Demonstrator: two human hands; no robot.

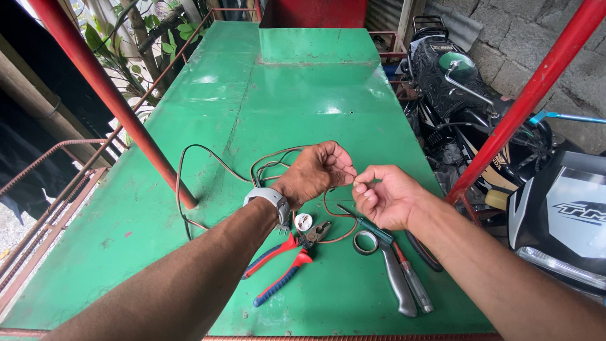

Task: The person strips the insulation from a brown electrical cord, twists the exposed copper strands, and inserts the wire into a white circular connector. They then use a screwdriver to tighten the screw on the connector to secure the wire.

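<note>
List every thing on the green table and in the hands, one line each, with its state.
Left hand: raised, fingers pinched on the brown wire.
Right hand: raised, fingers pinched on the same wire end.
Brown wire: loosely looped over the green table.
Pliers: lying flat, red-and-blue handles spread.
Tape roll: lying flat, untouched.
Screwdriver: lying flat beside a grey-handled tool.
White plug: lying by the pliers.
</note>
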